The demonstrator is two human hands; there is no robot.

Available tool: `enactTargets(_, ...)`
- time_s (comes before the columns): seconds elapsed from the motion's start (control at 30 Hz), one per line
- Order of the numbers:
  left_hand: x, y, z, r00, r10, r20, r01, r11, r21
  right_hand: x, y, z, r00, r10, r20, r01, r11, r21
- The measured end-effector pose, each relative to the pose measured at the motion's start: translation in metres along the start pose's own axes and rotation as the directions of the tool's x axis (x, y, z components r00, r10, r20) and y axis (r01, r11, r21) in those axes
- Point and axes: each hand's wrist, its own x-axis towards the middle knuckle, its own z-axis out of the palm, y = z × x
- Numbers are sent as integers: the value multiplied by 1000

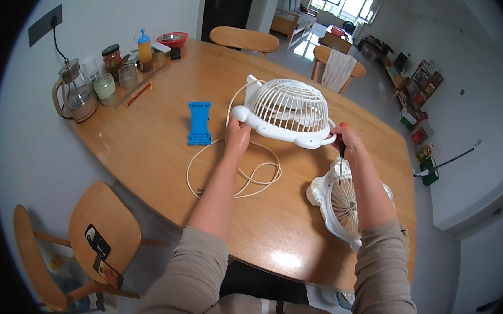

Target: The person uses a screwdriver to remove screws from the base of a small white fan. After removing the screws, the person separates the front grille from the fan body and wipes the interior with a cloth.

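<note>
Centrally, a white domed plastic fan grille point(289, 110) is held on the oval wooden table point(163, 150), its long axis running from nine to three o'clock between the two hands. The left hand point(237, 137) is closed on the grille's rim at its seven o'clock edge. The right hand point(347, 141) is wrapped around a screwdriver with a red handle and dark shaft point(341, 158), and is pressed against the rim at four o'clock; the shaft is pointed down toward six o'clock. Directly below the tip, a second white fan grille half with radial ribs point(342, 205) is seen lying beside the right forearm, so the right hand is the nearer one to it. A cream power cord point(244, 174) is looped on the table at six o'clock of the domed grille. A blue plastic stand point(199, 123) is placed at nine o'clock, well apart from the left hand.
</note>
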Motion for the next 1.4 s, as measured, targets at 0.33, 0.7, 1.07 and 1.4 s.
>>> enactTargets(0.33, 15, -19, -1, 988, -61, -144, 67, 997, 37, 44, 25, 19, 996, 51, 77, -44, 994, -99)
enactTargets(0.7, 13, -4, -7, 930, -341, -140, 343, 939, -8, 43, 40, 26, 996, 58, 70, -43, 979, -200)
enactTargets(1.07, 15, 10, -5, 908, -394, -144, 383, 918, -101, 25, 24, 31, 986, -108, -127, 55, 930, -364)
enactTargets(1.4, 12, 18, -5, 934, -358, -20, 341, 905, -255, -34, 8, 70, 970, -192, -152, 237, 889, 392)
